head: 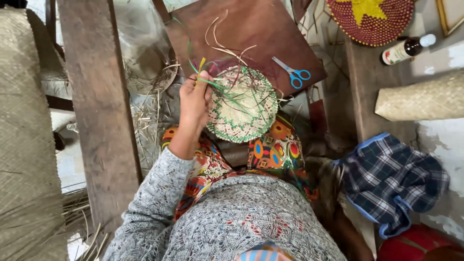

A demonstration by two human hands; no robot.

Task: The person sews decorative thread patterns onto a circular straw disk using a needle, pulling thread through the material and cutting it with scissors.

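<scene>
over my lap, my left hand (195,99) pinches green strands (227,92) at the woven disc (241,104), mid-weave; right hand unseen.

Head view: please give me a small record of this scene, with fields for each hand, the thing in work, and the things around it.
left hand: grips green and pale fibre strands at the edge of the woven disc
right hand: not in view
woven disc: round, pale with green trim, rests on the lap
scissors: blue handles, on the brown board
far right: red and yellow basket, dark bottle, plaid cloth
</scene>
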